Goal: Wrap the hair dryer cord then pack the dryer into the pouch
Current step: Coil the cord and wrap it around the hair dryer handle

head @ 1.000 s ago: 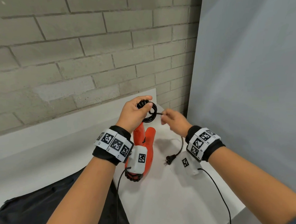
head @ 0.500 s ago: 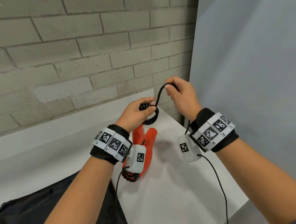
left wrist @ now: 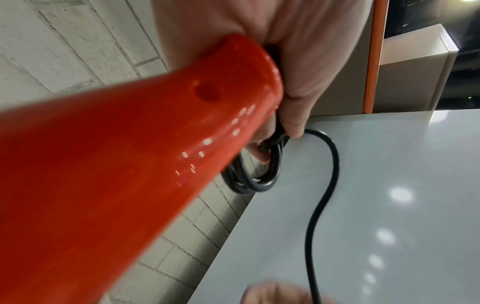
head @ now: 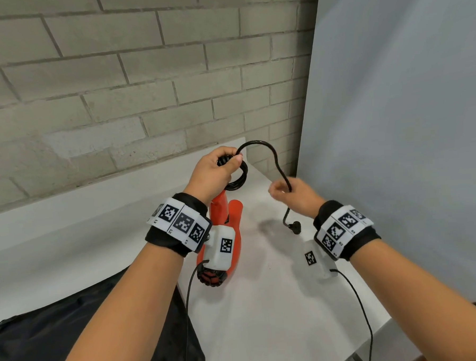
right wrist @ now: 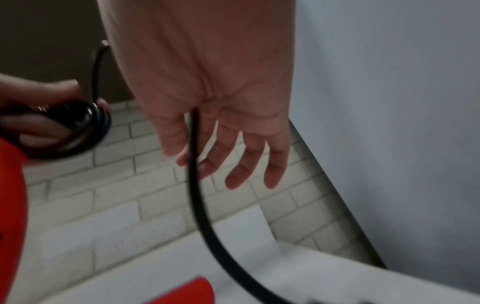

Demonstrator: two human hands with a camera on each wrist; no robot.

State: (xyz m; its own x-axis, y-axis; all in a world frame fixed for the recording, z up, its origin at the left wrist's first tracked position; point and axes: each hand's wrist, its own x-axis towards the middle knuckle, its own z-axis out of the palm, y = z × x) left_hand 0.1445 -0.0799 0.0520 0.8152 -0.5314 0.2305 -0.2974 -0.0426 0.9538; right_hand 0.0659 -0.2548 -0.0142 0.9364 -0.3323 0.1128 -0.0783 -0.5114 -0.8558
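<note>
An orange-red hair dryer (head: 229,222) stands nose-down on the white table (head: 265,303), its handle up. My left hand (head: 213,173) grips the coiled black cord (head: 239,177) at the handle's top; the left wrist view shows the coil (left wrist: 259,179) under my fingers beside the dryer handle (left wrist: 130,164). The loose cord (head: 259,144) arcs up from the coil and down into my right hand (head: 290,194), which pinches it between thumb and forefinger, other fingers loose (right wrist: 249,164). The plug (head: 296,227) hangs below that hand. The black pouch (head: 74,340) lies at the front left.
A brick wall (head: 117,104) runs behind the table and a grey panel (head: 395,144) stands close on the right. The table's front right edge (head: 383,335) is near my right forearm. Thin sensor cables (head: 359,303) trail from both wrist units.
My right hand rose above the coil, then came down to the right, carrying the cord over in an arc. The plug has lifted off the table. My left hand kept its grip.
</note>
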